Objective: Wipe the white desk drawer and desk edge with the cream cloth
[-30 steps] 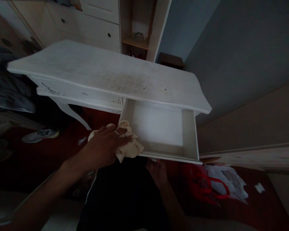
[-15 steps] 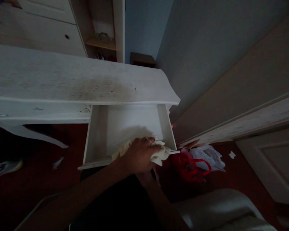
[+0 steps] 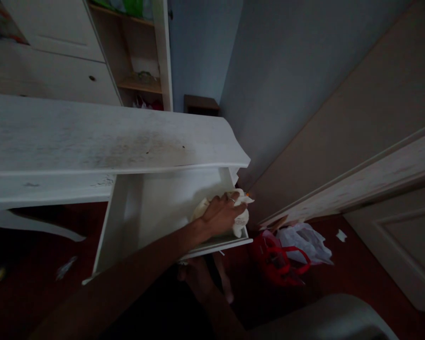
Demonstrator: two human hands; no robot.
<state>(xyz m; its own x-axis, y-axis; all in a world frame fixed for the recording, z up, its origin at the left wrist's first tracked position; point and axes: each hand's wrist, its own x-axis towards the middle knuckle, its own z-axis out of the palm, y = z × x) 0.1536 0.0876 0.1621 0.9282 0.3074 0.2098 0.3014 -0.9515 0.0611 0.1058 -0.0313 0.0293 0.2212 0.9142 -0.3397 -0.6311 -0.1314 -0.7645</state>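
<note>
White desk (image 3: 205,141), drawer (image 3: 159,203) out, apparently giving access inside. Cloth (image 3: 241,222) at drawer's right wall, bunched in the person's left hand (image 3: 219,215), likely for firm contact. Right hand (image 3: 197,278) below drawer front, maybe bracing; grip can't tell.

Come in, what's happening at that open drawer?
Left hand gripping cream cloth over right edge of white drawer. Right hand below its front, grip unclear. Red handled bag off right, not in the way.
</note>
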